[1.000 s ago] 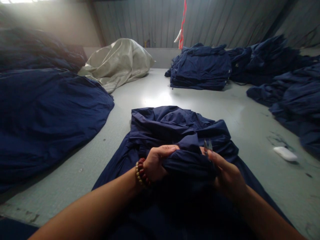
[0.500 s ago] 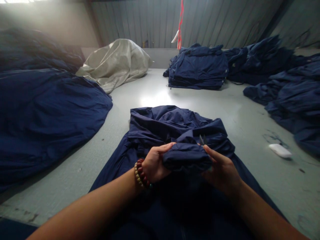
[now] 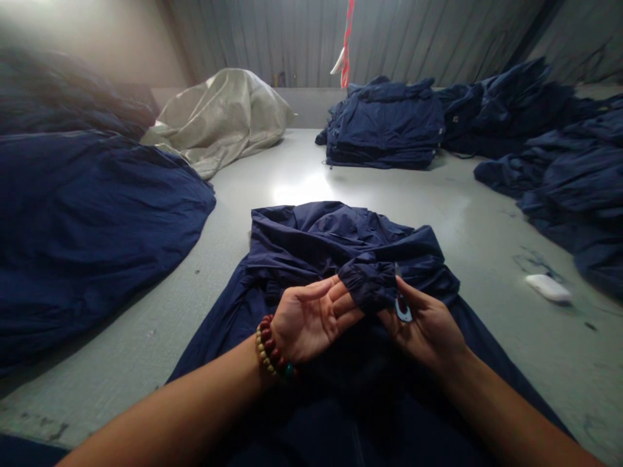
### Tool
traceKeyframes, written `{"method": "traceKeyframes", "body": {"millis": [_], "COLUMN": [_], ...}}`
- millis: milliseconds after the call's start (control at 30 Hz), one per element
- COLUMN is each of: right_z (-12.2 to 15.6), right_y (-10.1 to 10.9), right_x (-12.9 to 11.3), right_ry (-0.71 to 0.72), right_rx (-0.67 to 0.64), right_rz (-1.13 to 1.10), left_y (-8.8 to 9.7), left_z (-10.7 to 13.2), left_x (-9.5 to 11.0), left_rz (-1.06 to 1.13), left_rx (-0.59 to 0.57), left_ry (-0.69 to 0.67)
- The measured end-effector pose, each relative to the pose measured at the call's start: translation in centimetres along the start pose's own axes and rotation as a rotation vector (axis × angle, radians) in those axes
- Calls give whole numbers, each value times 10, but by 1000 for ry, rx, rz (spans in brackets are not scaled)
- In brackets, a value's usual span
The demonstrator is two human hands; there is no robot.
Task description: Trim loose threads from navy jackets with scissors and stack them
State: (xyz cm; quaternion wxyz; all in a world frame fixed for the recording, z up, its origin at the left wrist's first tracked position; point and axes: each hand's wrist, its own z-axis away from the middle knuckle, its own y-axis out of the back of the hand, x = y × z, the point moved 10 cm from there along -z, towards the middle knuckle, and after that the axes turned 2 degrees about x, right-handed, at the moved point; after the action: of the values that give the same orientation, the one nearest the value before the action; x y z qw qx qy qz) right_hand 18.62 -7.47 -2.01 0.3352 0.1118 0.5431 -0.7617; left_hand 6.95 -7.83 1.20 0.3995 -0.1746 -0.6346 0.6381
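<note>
A dark blue garment (image 3: 311, 243) lies spread in front of me, its near part in shadow. My left hand (image 3: 311, 318) is palm up beneath the gathered cuff (image 3: 368, 285), fingers stretched out with their tips hidden by the cloth. The thumb lies apart from the cuff. My right hand (image 3: 428, 324) is closed around thread snips (image 3: 402, 308); a light blue ring shows at the palm and a dark tip above the index finger. That hand's fingers also touch the cuff's right edge. A bead bracelet (image 3: 269, 347) circles my left wrist.
Dark blue cloth (image 3: 97, 227) is heaped along the left. A beige cover (image 3: 228, 117) lies at the back, beside a folded garment stack (image 3: 384, 126). More garments (image 3: 574, 175) crowd the right. A white case (image 3: 548, 288) rests on the table (image 3: 243, 181). A red cord (image 3: 347, 45) hangs overhead.
The folded cloth between my hands has turned into a smaller gathered cuff. My left hand has opened from its grip, palm up. The snips' light blue ring now shows in my right hand.
</note>
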Motion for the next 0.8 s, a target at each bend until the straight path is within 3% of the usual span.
{"method": "traceKeyframes", "body": {"millis": [133, 433, 600, 800], "right_z": [-4, -5, -5, 8], "right_y": [7, 9, 11, -2], "right_x": [-4, -9, -10, -22], "right_ry": [33, 88, 130, 235], "right_rx": [-17, 0, 36, -11], "right_rz": [30, 143, 184, 319], "left_y": [-15, -13, -10, 15], "left_z": [5, 3, 2, -2], "left_x": [-2, -4, -6, 11], "left_rz": [-110, -164, -181, -370], "left_rx": [-135, -148, -101, 126], "left_ry": [-2, -7, -11, -135]}}
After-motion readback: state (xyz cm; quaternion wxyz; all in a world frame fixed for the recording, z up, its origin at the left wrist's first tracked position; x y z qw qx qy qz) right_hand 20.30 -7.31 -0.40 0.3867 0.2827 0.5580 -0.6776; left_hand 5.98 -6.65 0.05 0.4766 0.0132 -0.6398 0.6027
